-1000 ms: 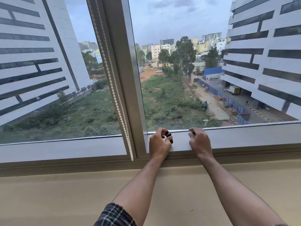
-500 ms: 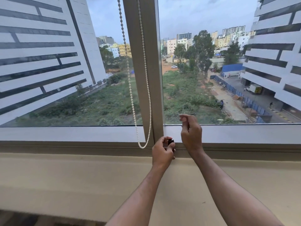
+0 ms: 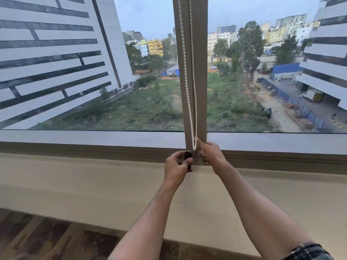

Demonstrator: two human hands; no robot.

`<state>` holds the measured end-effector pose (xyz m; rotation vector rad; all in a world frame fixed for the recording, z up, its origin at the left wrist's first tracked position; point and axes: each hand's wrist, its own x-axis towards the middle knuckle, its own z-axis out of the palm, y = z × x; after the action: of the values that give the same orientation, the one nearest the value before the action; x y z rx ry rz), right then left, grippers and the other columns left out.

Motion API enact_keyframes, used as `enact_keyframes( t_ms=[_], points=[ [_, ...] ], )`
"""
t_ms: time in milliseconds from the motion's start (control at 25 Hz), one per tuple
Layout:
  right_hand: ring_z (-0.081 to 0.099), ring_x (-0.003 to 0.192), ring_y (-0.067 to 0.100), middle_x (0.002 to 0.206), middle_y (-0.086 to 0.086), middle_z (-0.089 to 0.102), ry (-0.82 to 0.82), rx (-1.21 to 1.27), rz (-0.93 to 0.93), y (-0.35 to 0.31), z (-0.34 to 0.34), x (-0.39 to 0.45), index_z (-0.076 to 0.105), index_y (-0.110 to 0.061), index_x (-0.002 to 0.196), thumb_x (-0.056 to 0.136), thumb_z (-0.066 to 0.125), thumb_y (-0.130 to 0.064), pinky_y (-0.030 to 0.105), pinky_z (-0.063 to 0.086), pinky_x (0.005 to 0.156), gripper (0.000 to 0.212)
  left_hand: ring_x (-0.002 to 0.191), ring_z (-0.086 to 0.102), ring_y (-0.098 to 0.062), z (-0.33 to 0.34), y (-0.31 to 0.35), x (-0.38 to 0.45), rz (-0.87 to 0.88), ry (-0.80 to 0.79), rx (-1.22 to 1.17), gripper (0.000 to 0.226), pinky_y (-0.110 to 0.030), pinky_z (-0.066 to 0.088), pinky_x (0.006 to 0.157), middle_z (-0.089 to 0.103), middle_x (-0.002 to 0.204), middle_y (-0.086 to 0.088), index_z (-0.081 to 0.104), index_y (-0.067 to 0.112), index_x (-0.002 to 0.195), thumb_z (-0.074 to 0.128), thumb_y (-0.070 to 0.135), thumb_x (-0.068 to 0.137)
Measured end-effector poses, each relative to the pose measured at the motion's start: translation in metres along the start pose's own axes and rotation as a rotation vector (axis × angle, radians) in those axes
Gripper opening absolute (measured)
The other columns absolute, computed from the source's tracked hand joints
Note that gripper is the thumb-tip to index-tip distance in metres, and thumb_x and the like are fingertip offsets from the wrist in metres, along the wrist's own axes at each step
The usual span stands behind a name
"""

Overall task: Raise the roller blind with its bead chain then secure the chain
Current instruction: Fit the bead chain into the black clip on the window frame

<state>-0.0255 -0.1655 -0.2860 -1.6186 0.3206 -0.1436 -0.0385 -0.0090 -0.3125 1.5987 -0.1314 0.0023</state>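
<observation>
The white bead chain (image 3: 188, 81) hangs in a narrow loop down the front of the beige window mullion (image 3: 201, 72). Its lowest point sits just above the sill frame. My right hand (image 3: 211, 153) is at that bottom loop, fingers pinched on the beads, slightly blurred. Just left and lower, my left hand (image 3: 176, 167) grips a small black chain clip (image 3: 187, 160) against the base of the mullion. The clip and the chain's loop are a short gap apart. The roller blind itself is out of view above.
A wide beige window sill (image 3: 93, 184) runs below the glass panes on both sides of the mullion. Dark wooden flooring (image 3: 47, 239) shows at the bottom left. Buildings and green ground lie outside the glass.
The chain has swung from left of the mullion to right in front of it. My right hand dropped from the frame edge onto the chain's bottom loop. My left hand still holds the black clip.
</observation>
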Motion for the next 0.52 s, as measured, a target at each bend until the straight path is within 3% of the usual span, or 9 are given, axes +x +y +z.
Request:
enact_keyframes(
  t_ms=[120,240,360,520],
  points=[
    [0.027,0.042,0.009,0.052,-0.007,0.037,-0.216,0.19,0.066,0.004,0.008,-0.002,0.078,-0.008,0.104,0.098,0.061,-0.046,0.026,0.021,0.045,0.043,0.076,0.074,-0.008,-0.013,0.007,-0.004,0.02,-0.03,-0.026,0.023,-0.035,0.065,0.068,0.078,0.087,0.008,0.075,0.022,0.097,0.076,0.001,0.089],
    [0.029,0.046,0.01,0.058,-0.004,0.035,-0.262,0.416,-0.005,0.004,0.012,-0.009,0.077,-0.005,0.11,0.1,0.048,-0.022,0.027,0.023,0.049,0.035,0.073,0.074,-0.004,-0.019,0.012,-0.009,0.029,-0.051,-0.049,0.025,-0.03,0.064,0.065,0.079,0.083,0.015,0.075,0.023,0.097,0.076,0.0,0.088],
    [0.03,0.049,0.013,0.06,-0.001,0.038,-0.323,0.683,0.003,0.002,0.009,-0.013,0.072,0.003,0.117,0.094,0.034,-0.024,0.027,0.028,0.049,0.052,0.071,0.073,-0.004,-0.02,0.016,-0.012,0.047,-0.064,-0.063,0.028,-0.029,0.064,0.063,0.078,0.086,0.011,0.075,0.026,0.096,0.076,-0.001,0.088],
    [0.03,0.048,0.011,0.058,-0.003,0.039,-0.301,0.665,-0.081,-0.002,0.006,-0.019,0.077,-0.002,0.109,0.102,0.045,-0.037,0.026,0.027,0.048,0.047,0.073,0.072,-0.007,-0.019,0.016,-0.015,0.058,-0.079,-0.097,0.03,-0.032,0.064,0.066,0.076,0.095,0.003,0.075,0.027,0.097,0.077,-0.002,0.087]
  ],
)
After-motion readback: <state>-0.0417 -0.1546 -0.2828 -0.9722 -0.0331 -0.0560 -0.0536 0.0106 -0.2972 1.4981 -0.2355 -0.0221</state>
